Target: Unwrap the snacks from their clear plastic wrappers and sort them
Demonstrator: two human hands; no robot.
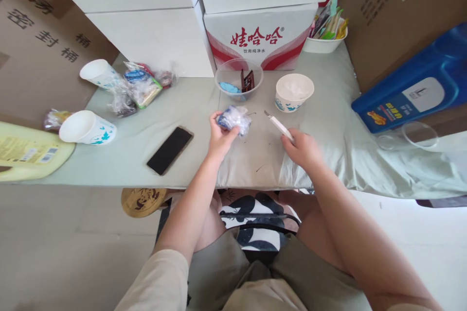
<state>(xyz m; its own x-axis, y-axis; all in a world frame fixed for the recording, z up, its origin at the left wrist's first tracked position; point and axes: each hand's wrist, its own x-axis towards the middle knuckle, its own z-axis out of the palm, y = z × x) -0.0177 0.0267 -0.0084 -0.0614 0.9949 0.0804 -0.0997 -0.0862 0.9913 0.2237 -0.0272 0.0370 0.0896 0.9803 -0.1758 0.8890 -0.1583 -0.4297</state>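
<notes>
My left hand [220,137] is closed around a small clear plastic packet with blue print [234,119], held just above the pale green tabletop [197,102]. My right hand [303,148] grips a white utility knife [279,125], its blade end pointing up and left toward the packet, a short gap between them. Behind the packet stands a clear plastic bowl [239,80] holding a blue item and dark brown sachets. A white paper bowl [294,91] sits to the right of it.
A black phone [170,149] lies left of my left hand. Two paper cups [87,128] [99,73] and a pile of snack bags [140,88] sit further left. Cardboard boxes [260,36] line the back; a white bowl of sachets [324,34] and a blue jug [412,87] stand right.
</notes>
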